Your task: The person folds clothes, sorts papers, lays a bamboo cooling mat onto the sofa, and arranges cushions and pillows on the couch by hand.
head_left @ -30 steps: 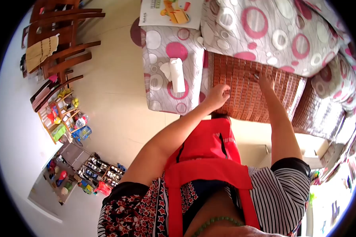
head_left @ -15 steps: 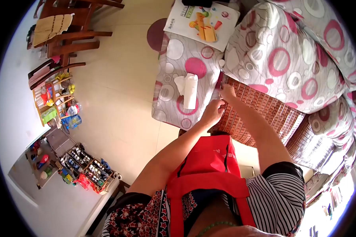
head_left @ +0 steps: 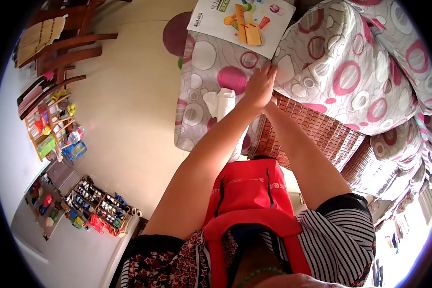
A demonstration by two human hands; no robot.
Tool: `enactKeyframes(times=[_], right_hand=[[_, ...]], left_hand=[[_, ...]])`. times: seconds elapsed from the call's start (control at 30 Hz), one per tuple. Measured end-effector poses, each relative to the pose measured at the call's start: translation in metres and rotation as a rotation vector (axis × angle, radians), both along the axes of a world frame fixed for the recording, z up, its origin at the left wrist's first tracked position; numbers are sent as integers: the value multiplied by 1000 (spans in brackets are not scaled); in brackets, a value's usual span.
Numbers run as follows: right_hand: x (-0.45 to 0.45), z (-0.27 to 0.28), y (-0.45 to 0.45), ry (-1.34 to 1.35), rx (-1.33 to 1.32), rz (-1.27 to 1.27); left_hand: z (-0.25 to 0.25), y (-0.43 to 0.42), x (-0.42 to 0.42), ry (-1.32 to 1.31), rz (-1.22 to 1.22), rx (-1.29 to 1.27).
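My left hand (head_left: 261,87) reaches over the inner edge of the sofa armrest, its fingers bent down and closed at the edge of the patterned armrest cover (head_left: 204,55). The fingertips are out of sight. Just behind it is my right hand (head_left: 270,104), mostly hidden by my left wrist, so its fingers do not show. It is low beside the armrest, by the corner of the brown slatted seat mat (head_left: 317,127). A white paper roll (head_left: 225,102) lies on the armrest, partly covered by my left forearm.
A white printed sheet or bag (head_left: 216,19) with an orange-yellow object (head_left: 248,29) on it lies at the armrest's far end. A large patterned cushion (head_left: 341,72) leans on the right. Wooden chairs (head_left: 77,45) and a shoe rack (head_left: 98,204) stand on the left.
My left hand has moved forward along the armrest edge, past my right hand, which is now mostly hidden. The view has shifted slightly.
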State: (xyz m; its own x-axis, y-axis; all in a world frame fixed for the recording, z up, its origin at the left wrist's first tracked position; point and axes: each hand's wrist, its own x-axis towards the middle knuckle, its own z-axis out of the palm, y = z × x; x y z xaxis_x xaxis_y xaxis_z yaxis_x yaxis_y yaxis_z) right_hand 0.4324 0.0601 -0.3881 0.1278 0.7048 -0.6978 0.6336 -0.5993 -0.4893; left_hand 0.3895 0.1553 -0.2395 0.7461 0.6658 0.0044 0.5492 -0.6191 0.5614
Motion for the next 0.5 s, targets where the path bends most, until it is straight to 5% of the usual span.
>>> enactKeyframes(times=[0.13, 0.37, 0.43, 0.5], right_hand=[[12, 0, 12, 255, -153, -176], [18, 11, -7, 527, -297, -339], [15, -25, -36, 319, -19, -81], [11, -54, -66, -131, 321, 474]], left_hand=[[-19, 7, 17, 143, -3, 173], [-28, -40, -19, 354, -93, -38], [-38, -67, -40, 304, -174, 88], [-27, -83, -46, 380, -143, -37]])
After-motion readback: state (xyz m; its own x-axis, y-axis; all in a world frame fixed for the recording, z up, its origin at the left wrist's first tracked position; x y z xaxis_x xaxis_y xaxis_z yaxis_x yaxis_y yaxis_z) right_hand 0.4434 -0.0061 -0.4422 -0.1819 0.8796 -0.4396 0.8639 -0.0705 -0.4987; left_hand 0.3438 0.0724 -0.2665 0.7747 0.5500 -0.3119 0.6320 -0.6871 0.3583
